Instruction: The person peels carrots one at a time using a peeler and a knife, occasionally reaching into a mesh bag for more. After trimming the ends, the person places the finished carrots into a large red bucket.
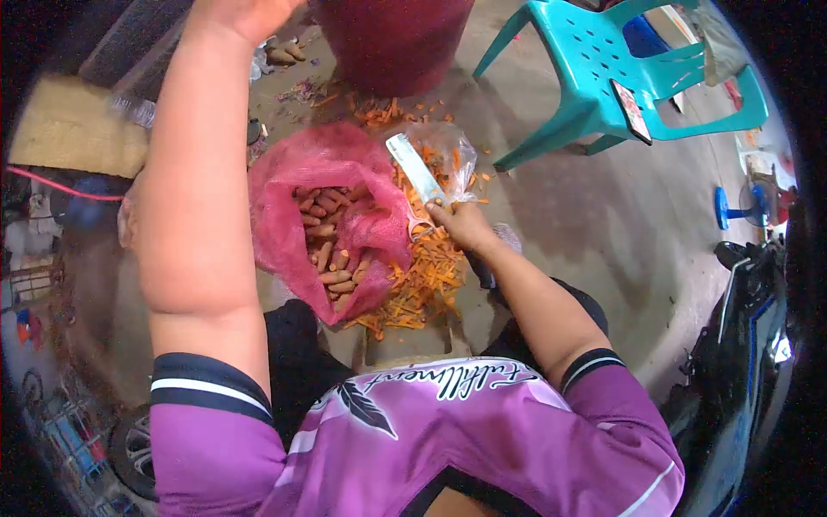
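My left hand (250, 15) is raised at the top edge, its fingers cut off by the frame. The forearm passes left of a pink mesh sack (280, 177), which lies open with several brownish-orange roots (323, 207), like carrots, inside. To the sack's right, my right hand (465, 226) is closed on the near end of a flat, pale blue-white blade-like tool (413, 165) that points up and left. A small curved loop (419, 229), like a peeler's head, shows beside the fingers. Orange peelings (426, 280) are heaped below this hand, and a clear plastic bag (463, 151) lies behind it.
A dark red tub (392, 43) stands ahead. At the right is a turquoise plastic chair (594, 65) with a phone (631, 112) on its edge. A motorcycle (741, 345) is at far right, and a cardboard box (77, 125) at left.
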The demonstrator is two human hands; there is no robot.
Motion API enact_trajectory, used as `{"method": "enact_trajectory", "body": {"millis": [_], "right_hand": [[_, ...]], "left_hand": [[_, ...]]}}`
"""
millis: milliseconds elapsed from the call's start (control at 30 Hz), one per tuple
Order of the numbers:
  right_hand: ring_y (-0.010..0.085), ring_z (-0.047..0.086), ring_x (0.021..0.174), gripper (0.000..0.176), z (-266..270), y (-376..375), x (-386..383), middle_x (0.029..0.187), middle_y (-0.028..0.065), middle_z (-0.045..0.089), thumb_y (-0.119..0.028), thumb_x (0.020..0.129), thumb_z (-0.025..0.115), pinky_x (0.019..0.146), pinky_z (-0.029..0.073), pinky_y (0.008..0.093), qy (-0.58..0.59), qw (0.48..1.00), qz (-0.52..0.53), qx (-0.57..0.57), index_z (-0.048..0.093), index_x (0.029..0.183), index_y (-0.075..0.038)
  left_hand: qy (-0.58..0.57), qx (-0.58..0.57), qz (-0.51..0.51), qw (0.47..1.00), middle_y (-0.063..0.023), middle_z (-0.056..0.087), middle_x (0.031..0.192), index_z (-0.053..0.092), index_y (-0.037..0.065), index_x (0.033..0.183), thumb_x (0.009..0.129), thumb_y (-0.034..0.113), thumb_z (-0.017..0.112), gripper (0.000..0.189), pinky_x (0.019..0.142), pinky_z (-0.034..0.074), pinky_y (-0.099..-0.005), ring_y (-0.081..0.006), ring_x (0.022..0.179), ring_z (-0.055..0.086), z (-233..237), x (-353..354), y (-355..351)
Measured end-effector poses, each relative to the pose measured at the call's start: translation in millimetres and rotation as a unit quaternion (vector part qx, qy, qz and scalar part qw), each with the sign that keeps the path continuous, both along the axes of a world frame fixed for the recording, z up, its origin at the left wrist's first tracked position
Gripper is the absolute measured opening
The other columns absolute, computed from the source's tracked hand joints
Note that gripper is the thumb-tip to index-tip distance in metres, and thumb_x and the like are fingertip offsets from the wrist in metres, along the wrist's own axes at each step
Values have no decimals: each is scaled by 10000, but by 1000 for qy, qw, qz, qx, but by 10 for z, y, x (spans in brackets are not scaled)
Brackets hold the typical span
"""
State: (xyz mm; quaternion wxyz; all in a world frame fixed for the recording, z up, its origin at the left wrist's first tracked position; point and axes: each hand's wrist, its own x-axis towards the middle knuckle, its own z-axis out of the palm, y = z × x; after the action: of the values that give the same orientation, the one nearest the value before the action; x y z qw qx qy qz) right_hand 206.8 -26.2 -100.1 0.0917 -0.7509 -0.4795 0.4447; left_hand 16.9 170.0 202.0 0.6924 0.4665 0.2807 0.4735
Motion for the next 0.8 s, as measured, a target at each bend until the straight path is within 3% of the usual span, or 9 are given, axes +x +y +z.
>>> {"method": "enact_trajectory", "body": {"millis": [67,233,333,400,433,467,567,733,800], "right_hand": [[365,560,863,758,-82,45,69,889,276,564,-634,695,465,746,440,398,-14,1000,-9,-19,567,904,88],[353,538,927,721,-699,80,258,960,277,544,-579,756,393,792,418,402,-52,990,-104,-79,536,962,96],[338,532,946,660,-964,208,310,983,282,531,-523,800,340,790,421,399,-89,983,-110,-116,535,958,87],[322,537,939,539,-972,293,211,969,276,534,-438,819,352,776,427,404,-98,991,-43,-85,553,913,54],[321,542,928,505,-1233,310,202,959,272,539,-416,819,366,769,430,406,-161,986,5,-39,556,906,44],[320,547,917,471,-1405,347,205,948,268,543,-394,818,380,762,432,408,-223,973,52,8,558,898,35],[324,529,880,290,-1371,321,-71,902,207,545,-270,761,473,738,443,404,-268,957,13,108,567,876,-22],[305,503,904,274,-1263,206,-493,922,163,520,-221,718,538,748,447,404,-220,949,217,57,534,926,-43],[309,515,894,289,-1417,123,-580,931,169,526,-225,711,555,746,451,392,-245,957,153,43,529,927,-35]], "left_hand": [[80,72,-179,978,-107,558,973,508,47,1001,812,272,467,297,693,458,-312,-198,877,546,-422,-283,20],[307,-210,-347,861,-67,600,889,583,73,881,769,407,513,359,598,474,-281,-149,737,578,-2115,-861,-523],[534,-270,-302,742,-73,597,729,579,58,857,771,294,547,253,453,437,-293,-154,475,509,-3150,-1100,-923],[582,-265,-343,688,-125,602,779,574,29,886,753,246,563,254,465,430,-365,-209,582,555,-3959,-1331,-1166],[574,-210,-300,732,-150,593,877,570,-18,880,725,225,574,288,534,462,-374,-211,712,570,-4006,-1329,-1385],[658,-180,-340,648,-172,569,969,569,-14,901,702,216,575,305,651,476,-385,-269,793,570,-4294,-1350,-1486],[762,38,-261,591,-184,494,1092,484,-15,1075,679,280,621,513,917,353,-339,-326,1163,321,-4199,-1243,-1978],[791,-81,-208,569,-127,392,1191,477,50,1108,687,302,619,511,921,357,-346,-307,1147,328,-4705,-1430,-2348],[792,-51,-227,564,-119,370,1207,511,59,1078,677,296,632,481,907,369,-343,-301,1150,328,-4965,-1535,-2360]]}}
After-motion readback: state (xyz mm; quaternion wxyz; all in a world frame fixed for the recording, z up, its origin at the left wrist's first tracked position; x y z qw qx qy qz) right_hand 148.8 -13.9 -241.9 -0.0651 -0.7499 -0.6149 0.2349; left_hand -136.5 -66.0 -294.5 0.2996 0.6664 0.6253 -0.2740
